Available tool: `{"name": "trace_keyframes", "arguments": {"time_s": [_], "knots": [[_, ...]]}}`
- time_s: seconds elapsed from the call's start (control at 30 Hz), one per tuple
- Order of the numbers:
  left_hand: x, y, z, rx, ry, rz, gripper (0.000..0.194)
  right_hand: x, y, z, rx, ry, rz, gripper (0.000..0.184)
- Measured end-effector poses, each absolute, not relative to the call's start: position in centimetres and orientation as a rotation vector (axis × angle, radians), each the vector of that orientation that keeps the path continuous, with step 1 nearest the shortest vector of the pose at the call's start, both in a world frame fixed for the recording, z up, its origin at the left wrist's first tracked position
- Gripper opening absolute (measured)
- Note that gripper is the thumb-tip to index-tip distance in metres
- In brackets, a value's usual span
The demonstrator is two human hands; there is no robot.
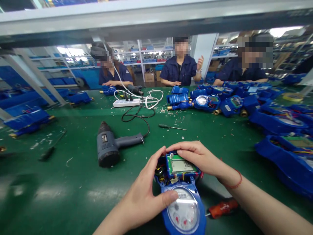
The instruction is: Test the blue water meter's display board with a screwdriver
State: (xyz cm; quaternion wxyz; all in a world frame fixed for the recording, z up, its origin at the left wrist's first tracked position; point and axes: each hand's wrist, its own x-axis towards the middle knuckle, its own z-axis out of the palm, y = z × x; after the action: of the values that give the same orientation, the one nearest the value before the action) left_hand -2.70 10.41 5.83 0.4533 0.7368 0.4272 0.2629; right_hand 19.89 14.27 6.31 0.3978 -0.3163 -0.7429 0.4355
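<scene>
A blue water meter (183,209) with a round clear dial lies in front of me at the bottom centre. Its upper housing is uncovered and shows a green circuit board with a lit LCD display (181,165), coloured wires beside it. My left hand (149,192) grips the meter from the left, thumb across the dial and fingers along the housing. My right hand (195,156) curls over the top right of the housing, thumb on the display board's upper edge. A screwdriver with an orange-red handle (223,209) lies to the right, partly under my right forearm.
A heat gun (109,147) lies left of centre, its cord running near a white power strip (127,102). A thin screwdriver (171,126) lies mid-table; another (50,151) is at left. Several blue meters (283,163) crowd the right. Three people (179,67) sit opposite; a shelf beam (151,23) crosses overhead.
</scene>
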Motion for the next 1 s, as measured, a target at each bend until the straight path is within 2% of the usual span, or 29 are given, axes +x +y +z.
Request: {"name": "trace_keyframes", "arguments": {"time_s": [0.3, 0.43, 0.73, 0.83, 0.93, 1.0], "knots": [[-2.0, 10.7, 5.9, 1.789, 1.1, 0.736, 0.082, 19.5, 14.7, 6.3, -0.822, -1.919, 1.107, 0.027], [-1.0, 11.4, 6.3, 1.811, 1.131, 0.79, 0.073, 19.4, 14.6, 6.4, -0.838, -1.912, 1.099, 0.028], [-1.3, 12.0, 6.3, 2.114, 1.19, 0.702, 0.071, 19.6, 13.9, 6.0, -0.831, -1.83, 1.074, 0.024], [-1.7, 12.4, 6.3, 2.233, 1.122, 0.685, 0.065, 20.6, 12.5, 5.7, -0.807, -1.864, 1.077, 0.034], [-2.0, 12.8, 6.3, 2.338, 1.047, 0.652, 0.064, 21.5, 10.8, 4.8, -0.877, -1.967, 0.994, 0.059], [-2.2, 12.9, 6.3, 2.372, 1.029, 0.634, 0.065, 21.6, 10.1, 4.1, -0.936, -1.981, 0.929, 0.064]]}}
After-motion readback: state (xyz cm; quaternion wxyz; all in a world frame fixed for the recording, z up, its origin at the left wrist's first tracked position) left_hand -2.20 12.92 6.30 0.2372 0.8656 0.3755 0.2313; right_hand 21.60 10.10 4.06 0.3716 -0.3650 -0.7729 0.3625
